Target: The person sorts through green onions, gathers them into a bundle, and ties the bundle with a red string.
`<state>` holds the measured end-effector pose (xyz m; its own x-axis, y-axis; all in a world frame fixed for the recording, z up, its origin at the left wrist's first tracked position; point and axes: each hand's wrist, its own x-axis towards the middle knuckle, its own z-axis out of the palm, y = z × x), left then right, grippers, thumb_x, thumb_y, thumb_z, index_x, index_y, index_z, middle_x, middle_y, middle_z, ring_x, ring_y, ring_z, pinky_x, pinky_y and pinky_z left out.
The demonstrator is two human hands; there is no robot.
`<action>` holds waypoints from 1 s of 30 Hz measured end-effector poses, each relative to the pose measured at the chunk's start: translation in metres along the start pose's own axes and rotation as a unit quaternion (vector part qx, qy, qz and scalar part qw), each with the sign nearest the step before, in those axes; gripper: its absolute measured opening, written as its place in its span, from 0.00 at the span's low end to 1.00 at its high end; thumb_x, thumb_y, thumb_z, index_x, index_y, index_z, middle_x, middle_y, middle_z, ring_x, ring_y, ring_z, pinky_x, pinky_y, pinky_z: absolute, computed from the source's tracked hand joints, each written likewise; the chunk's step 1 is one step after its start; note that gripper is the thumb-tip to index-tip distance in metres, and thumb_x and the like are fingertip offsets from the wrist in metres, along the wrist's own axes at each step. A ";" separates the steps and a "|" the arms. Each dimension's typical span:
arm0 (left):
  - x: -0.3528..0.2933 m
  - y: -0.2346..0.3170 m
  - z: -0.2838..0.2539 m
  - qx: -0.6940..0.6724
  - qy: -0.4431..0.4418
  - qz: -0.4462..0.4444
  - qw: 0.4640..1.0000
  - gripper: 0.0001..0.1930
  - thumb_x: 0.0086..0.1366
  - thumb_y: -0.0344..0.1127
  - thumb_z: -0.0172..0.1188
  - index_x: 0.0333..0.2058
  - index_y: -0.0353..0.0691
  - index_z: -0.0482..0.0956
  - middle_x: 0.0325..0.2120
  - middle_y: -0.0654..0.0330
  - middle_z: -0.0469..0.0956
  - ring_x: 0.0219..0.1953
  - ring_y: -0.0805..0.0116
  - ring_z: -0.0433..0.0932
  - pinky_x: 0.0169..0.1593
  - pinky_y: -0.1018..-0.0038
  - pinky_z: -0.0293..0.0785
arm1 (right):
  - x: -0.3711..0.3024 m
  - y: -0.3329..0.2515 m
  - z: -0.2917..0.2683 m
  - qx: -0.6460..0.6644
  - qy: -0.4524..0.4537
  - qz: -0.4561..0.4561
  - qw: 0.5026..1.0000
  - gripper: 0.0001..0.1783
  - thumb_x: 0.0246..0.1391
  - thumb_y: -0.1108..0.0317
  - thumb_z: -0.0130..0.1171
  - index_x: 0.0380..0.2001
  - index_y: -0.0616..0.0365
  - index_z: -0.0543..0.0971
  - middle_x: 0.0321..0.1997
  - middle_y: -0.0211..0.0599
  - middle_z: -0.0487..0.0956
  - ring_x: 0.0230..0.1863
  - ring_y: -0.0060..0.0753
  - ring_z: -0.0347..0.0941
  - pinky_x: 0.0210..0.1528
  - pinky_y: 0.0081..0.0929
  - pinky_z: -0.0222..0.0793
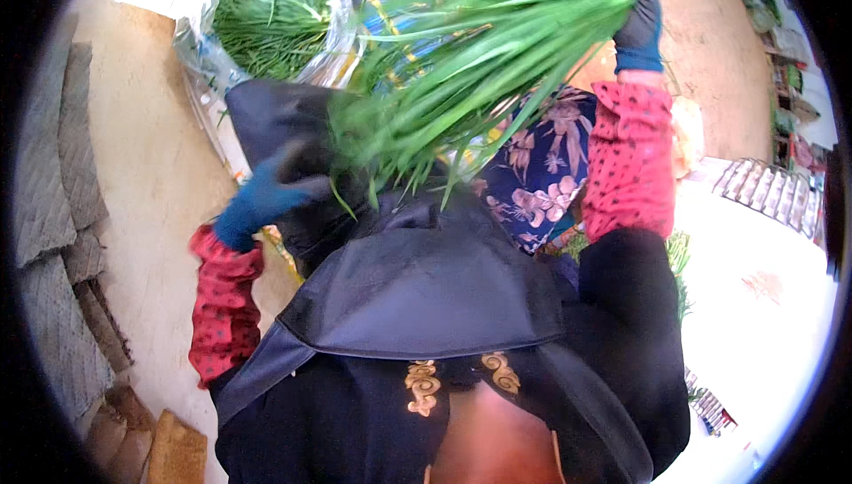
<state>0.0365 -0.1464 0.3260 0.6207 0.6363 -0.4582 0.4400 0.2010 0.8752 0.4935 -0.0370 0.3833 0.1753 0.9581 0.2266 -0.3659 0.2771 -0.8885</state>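
Note:
My right hand (639,23), in a dark glove with a teal cuff, is closed around the pale stem end of a large bunch of garlic chives (506,31). The long green leaves fan out to the left and droop over my lap, their tips blurred. My left hand (275,191), gloved in teal and slightly smeared by motion, hovers beside the drooping tips with thumb and fingers apart, holding nothing. Beneath it spreads a black apron (426,289). At the upper left, a clear plastic bag (191,49) holds more cut chives (266,23).
Grey quilted padding (49,182) lies along the left edge, with a tan block (177,448) below it. Dark flowered cloth (541,173) covers my lap at right. A silvery ridged pad (768,191) and assorted goods (790,49) line the right side.

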 end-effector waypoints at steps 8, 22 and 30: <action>0.078 0.097 0.006 0.102 0.369 0.315 0.868 0.50 0.42 0.43 0.71 0.58 0.31 0.50 0.55 0.44 0.59 0.57 0.56 0.60 0.58 0.66 0.58 | -0.002 0.042 0.108 -0.271 -0.065 -0.052 0.959 0.07 0.49 0.65 0.57 0.31 0.55 0.74 0.25 0.25 0.73 0.24 0.17 0.68 0.26 0.16 0.65; 0.124 0.065 0.022 -0.603 0.145 0.339 0.708 0.26 0.52 0.29 0.56 0.51 0.35 0.60 0.40 0.50 0.73 0.44 0.57 0.74 0.48 0.61 0.72 | -0.012 0.053 0.212 -0.297 -0.215 -0.061 0.928 0.42 0.42 0.46 0.61 0.54 0.62 0.61 0.47 0.49 0.69 0.44 0.36 0.71 0.41 0.24 0.69; 0.108 0.042 0.030 -0.710 0.102 0.339 0.609 0.28 0.54 0.39 0.52 0.53 0.36 0.60 0.48 0.46 0.67 0.51 0.50 0.67 0.55 0.58 0.64 | -0.130 0.073 0.178 -0.516 -0.292 -0.013 0.805 0.60 0.30 0.46 0.68 0.61 0.61 0.47 0.59 0.59 0.57 0.61 0.52 0.53 0.58 0.39 0.55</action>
<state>0.1418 -0.0918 0.3087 0.1902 0.9816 -0.0159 -0.9669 0.1901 0.1701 0.2808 -0.1281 0.3599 -0.3983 0.9077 0.1318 0.6379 0.3774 -0.6713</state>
